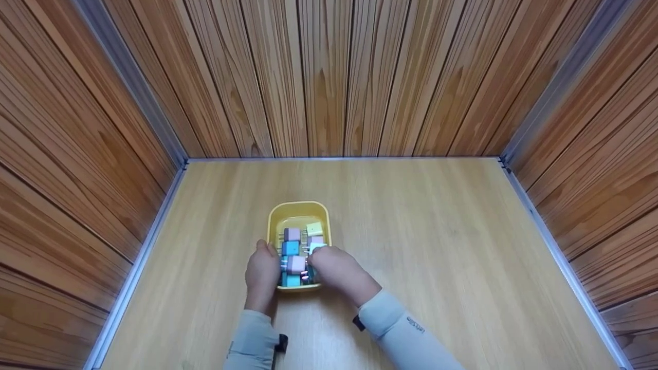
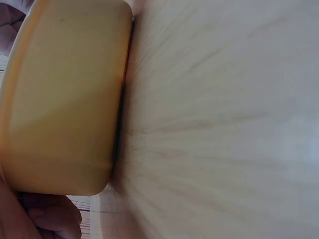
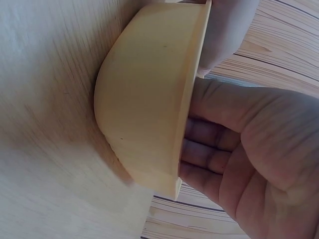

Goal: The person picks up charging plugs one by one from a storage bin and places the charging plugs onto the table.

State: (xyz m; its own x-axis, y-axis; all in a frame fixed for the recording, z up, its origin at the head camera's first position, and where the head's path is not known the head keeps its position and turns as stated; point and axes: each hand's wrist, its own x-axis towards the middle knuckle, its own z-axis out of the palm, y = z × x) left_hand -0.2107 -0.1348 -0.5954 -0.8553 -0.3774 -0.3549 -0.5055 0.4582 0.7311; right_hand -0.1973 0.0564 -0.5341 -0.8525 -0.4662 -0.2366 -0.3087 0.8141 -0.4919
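A yellow plastic bin sits on the table, holding several small plug-in chargers with metal prongs. Among them are a purple one, a blue one, a pink one and a pale yellow one. My left hand grips the bin's left side near the front. The right hand reaches over the right rim, its fingers bent down among the chargers beside a white one. The wall hides those fingertips in the right wrist view, so I cannot tell whether they pinch a charger.
The light wood table spreads out around the bin. Wood-plank panels stand at the back and both sides, with grey metal strips along the table's edges.
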